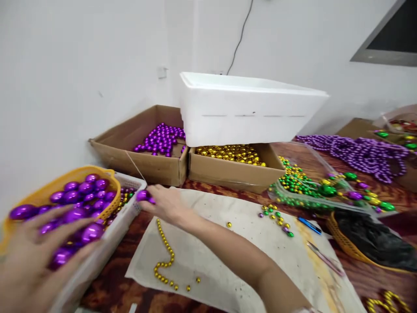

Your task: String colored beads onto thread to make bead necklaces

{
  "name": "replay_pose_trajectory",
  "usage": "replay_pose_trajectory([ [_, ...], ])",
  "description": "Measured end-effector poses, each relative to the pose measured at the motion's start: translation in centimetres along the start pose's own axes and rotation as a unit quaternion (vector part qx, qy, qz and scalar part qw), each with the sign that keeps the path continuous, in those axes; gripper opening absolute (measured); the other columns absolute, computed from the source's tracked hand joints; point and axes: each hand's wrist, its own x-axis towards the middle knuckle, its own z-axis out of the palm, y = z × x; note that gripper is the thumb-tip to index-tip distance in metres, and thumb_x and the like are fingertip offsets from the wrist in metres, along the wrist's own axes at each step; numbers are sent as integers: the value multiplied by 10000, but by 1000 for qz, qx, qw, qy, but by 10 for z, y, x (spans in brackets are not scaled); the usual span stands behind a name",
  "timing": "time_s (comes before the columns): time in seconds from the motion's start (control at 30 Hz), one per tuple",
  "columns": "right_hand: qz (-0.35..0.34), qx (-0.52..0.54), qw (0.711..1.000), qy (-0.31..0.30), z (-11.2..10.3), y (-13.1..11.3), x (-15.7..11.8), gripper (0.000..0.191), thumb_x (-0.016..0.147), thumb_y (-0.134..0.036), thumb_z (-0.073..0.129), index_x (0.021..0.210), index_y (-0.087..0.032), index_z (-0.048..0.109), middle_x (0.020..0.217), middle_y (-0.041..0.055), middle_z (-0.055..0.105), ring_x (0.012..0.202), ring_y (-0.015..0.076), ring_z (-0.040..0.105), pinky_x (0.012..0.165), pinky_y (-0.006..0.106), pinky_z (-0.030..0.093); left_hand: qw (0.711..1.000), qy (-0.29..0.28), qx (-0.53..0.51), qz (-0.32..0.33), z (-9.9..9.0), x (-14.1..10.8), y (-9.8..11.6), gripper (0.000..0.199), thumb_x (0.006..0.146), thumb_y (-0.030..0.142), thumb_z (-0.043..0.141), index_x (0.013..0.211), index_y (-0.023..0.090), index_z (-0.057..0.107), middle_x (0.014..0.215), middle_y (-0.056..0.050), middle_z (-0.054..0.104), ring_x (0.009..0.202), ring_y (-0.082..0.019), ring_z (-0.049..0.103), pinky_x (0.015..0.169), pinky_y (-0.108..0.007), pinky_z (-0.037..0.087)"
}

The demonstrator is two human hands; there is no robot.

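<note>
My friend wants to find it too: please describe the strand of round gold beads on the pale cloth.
Find the white foam box, then the pale cloth sheet in front of it. On the sheet's left part, below the right hand, lies the shiny gold round-bead strand. Unlike the loose gold beads beside it, its beads follow one curving line.

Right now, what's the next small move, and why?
I'd probably close the left hand on one purple ball: its fingers are spread over the loose ones in the yellow basket, while the right hand already pinches a purple bead near one end of the gold strand.
</note>
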Motion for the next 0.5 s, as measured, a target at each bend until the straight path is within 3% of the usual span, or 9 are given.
replay_pose_trajectory([
  [0.03, 46, -19, 998, -38, -1, 28, -22, 386, 972, -577, 459, 1119, -257, 615, 1086, 11, 721, 950, 210, 699, 721, 282, 514, 1000, 26, 6, 9, 28, -7, 24, 384, 680, 493, 713, 1061, 454, 695, 1314, 10, 524, 1247, -394, 498, 1076, -604, 431],
  [0.1, 147, -65, 984, -73, -4, 83, -62, 329, 991, -504, 470, 1117, -243, 625, 1107, 36, 718, 978, 219, 698, 751, 282, 498, 999, -6, -39, 10, 96, -12, 73, 264, 799, 432, 645, 1039, 339, 704, 1282, -58, 533, 1158, -333, 585, 1014, -532, 515],
  [0.2, 221, -111, 965, -84, -10, 143, -103, 325, 1003, -398, 473, 1160, -152, 619, 1145, 143, 697, 1007, 284, 696, 764, 332, 498, 986, -132, -102, -18, 193, -2, 131, 247, 897, 281, 558, 1117, 245, 665, 1325, -113, 500, 1129, -263, 624, 983, -429, 548],
  [0.27, 243, -130, 956, -97, -10, 163, -119, 296, 989, -362, 504, 1143, -145, 634, 1115, 153, 707, 973, 291, 711, 750, 333, 502, 973, -208, -98, -30, 238, 10, 155, 285, 887, 209, 548, 1154, 221, 645, 1398, -142, 459, 1126, -265, 642, 944, -403, 569],
  [0.37, 243, -140, 954, -109, -5, 173, -132, 250, 962, -350, 558, 1127, -186, 652, 1096, 120, 721, 925, 272, 729, 720, 312, 510, 952, -301, -34, -42, 272, 18, 171, 364, 876, 191, 540, 1227, 231, 626, 1495, -163, 400, 1171, -309, 636, 907, -422, 587],
  [0.43, 234, -140, 956, -107, -5, 173, -137, 283, 945, -393, 591, 1152, -208, 646, 1110, 105, 717, 912, 272, 731, 705, 315, 517, 947, -319, 6, -38, 280, 15, 172, 396, 882, 204, 526, 1265, 249, 616, 1535, -161, 378, 1236, -332, 599, 931, -447, 576],
  [0.5, 220, -135, 961, -99, -19, 172, -139, 364, 929, -461, 608, 1204, -223, 625, 1135, 99, 707, 924, 281, 727, 707, 324, 519, 947, -318, 29, -30, 280, 11, 171, 445, 874, 235, 550, 1315, 281, 587, 1567, -142, 356, 1296, -345, 552, 949, -464, 567],
])
